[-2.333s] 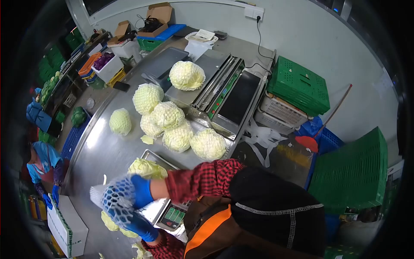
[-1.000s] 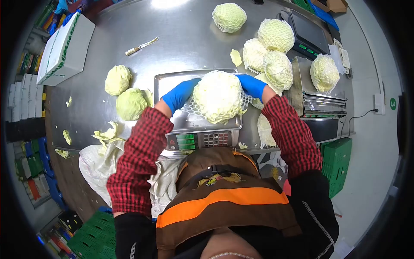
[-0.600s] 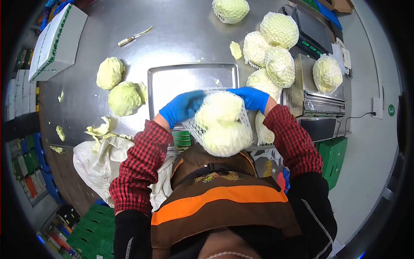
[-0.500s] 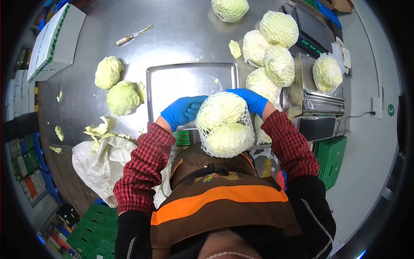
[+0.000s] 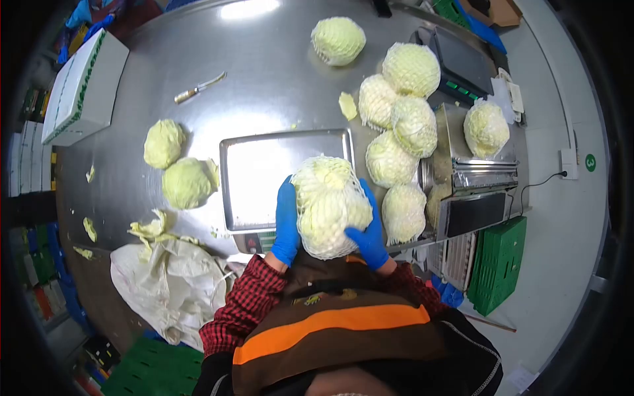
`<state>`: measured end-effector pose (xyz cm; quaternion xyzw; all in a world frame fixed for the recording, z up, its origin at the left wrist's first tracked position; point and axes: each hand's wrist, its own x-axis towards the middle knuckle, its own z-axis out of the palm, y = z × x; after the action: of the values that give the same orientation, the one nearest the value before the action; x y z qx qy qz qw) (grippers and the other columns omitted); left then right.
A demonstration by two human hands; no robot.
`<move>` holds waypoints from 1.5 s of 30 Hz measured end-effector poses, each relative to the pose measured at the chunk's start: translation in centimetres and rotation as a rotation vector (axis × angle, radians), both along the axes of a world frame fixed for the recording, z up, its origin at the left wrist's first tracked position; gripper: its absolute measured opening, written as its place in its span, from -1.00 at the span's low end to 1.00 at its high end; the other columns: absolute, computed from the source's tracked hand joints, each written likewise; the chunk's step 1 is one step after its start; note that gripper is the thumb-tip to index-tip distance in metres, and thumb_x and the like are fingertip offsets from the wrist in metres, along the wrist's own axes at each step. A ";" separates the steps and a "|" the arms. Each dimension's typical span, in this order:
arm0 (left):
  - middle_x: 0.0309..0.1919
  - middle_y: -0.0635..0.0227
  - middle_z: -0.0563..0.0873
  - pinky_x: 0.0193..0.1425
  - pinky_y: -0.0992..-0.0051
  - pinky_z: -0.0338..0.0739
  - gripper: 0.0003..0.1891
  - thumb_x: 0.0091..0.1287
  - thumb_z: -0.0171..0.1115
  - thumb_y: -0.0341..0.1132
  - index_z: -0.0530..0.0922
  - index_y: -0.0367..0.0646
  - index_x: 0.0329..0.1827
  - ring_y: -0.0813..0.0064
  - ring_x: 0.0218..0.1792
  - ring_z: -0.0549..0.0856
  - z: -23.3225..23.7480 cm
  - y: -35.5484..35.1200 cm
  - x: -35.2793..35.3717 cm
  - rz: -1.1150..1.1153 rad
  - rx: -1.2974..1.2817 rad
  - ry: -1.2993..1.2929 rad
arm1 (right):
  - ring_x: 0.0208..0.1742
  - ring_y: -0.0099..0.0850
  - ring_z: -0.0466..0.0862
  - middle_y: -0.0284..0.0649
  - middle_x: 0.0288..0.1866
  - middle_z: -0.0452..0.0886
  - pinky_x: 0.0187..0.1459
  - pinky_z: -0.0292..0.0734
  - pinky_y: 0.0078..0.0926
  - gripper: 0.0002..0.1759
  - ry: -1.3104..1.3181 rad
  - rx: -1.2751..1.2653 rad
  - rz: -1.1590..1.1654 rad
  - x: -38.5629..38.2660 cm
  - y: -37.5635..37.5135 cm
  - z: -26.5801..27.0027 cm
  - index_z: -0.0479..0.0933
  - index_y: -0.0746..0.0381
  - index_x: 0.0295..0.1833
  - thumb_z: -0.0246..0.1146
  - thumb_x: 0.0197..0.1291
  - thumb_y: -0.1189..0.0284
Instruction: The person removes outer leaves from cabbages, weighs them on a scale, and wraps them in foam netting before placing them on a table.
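Between my two blue-gloved hands is a white net bag with two pale green cabbages (image 5: 332,208) in it, close to my apron at the table's front edge. My left hand (image 5: 286,221) presses flat along the bag's left side, fingers pointing away from me. My right hand (image 5: 372,231) grips the right side, its thumb across the front of the lower cabbage. Partly behind the bag lies a shallow metal tray (image 5: 231,178) on a scale. Right of my right hand sits a netted cabbage (image 5: 404,212), with several more netted cabbages (image 5: 415,125) beyond it.
Two bare cabbages (image 5: 188,183) sit on the left beside loose leaves (image 5: 152,226) and a white sack (image 5: 175,284). A knife (image 5: 200,88) lies farther back. A white box (image 5: 86,89) stands far left. At right are a black scale (image 5: 459,63) and a metal wrapping machine (image 5: 479,175).
My left hand has gone from beside the net to flat against its left side. My right hand has come down from the bag's top to its right side. The view has shifted.
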<state>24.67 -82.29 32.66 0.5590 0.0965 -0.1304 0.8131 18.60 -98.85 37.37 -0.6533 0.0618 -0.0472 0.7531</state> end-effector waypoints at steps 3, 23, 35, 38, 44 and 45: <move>0.25 0.27 0.39 0.35 0.50 0.22 -0.45 0.50 -0.25 -0.04 0.20 -0.30 0.36 0.47 0.23 0.39 3.6 -0.7 5.4 -0.107 -0.204 0.129 | 0.29 -0.33 0.34 -0.16 0.31 0.30 0.28 0.25 -0.41 -0.18 0.277 0.242 -0.145 7.0 -1.9 3.0 0.11 0.28 0.39 0.36 0.08 0.36; 0.04 -0.17 0.55 0.22 0.28 0.40 -0.11 0.12 0.24 0.16 0.23 -0.47 0.28 0.00 0.10 0.55 -10.5 -11.6 28.7 -0.038 0.359 -0.004 | 0.31 -0.11 0.33 0.12 0.31 0.30 0.34 0.13 -0.31 -0.40 -0.165 -0.900 -0.263 35.6 -13.3 -11.7 0.22 0.47 0.30 0.05 0.34 0.22; 0.02 0.15 0.48 0.22 0.30 0.27 -0.47 0.08 0.38 -0.37 0.40 -0.25 0.12 0.20 0.08 0.44 -2.7 19.2 14.9 1.059 1.117 -0.367 | 0.20 -0.14 0.45 0.06 0.18 0.46 0.25 0.27 -0.35 -0.43 0.038 -1.141 -0.076 36.4 -10.9 -4.2 0.39 0.43 0.19 0.19 0.23 0.20; 0.23 -0.11 0.30 0.33 0.12 0.17 0.06 -0.25 0.53 0.09 0.22 -0.23 0.32 -0.05 0.27 0.25 -3.4 25.4 10.8 0.641 1.450 0.038 | 0.14 -0.20 0.48 -0.02 0.12 0.49 0.19 0.32 -0.33 -0.53 -0.428 -1.090 -0.065 35.4 -1.7 -0.8 0.41 0.35 0.16 0.27 0.16 0.39; 0.33 -0.12 0.08 0.32 -0.04 0.14 0.30 -0.42 0.57 0.15 0.00 -0.06 0.45 -0.14 0.34 0.12 -3.5 24.4 8.7 0.381 1.470 0.112 | 0.31 -0.08 0.30 0.00 0.33 0.27 0.28 0.23 -0.18 -0.11 -0.589 -0.978 0.660 34.1 23.5 -3.8 0.18 0.14 0.38 0.42 -0.09 0.30; 0.33 -0.12 0.08 0.32 -0.04 0.14 0.30 -0.42 0.57 0.15 0.00 -0.06 0.45 -0.14 0.34 0.12 -4.0 25.1 8.4 0.387 1.463 0.121 | 0.35 -0.01 0.25 0.03 0.37 0.21 0.31 0.21 -0.15 -0.05 -0.589 -0.998 0.752 34.1 26.9 -4.2 0.14 0.12 0.40 0.44 -0.14 0.30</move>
<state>33.04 -57.24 28.66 0.9208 0.2992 0.0812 0.2365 52.66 -71.97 33.14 -0.8588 -0.4053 0.0188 0.3129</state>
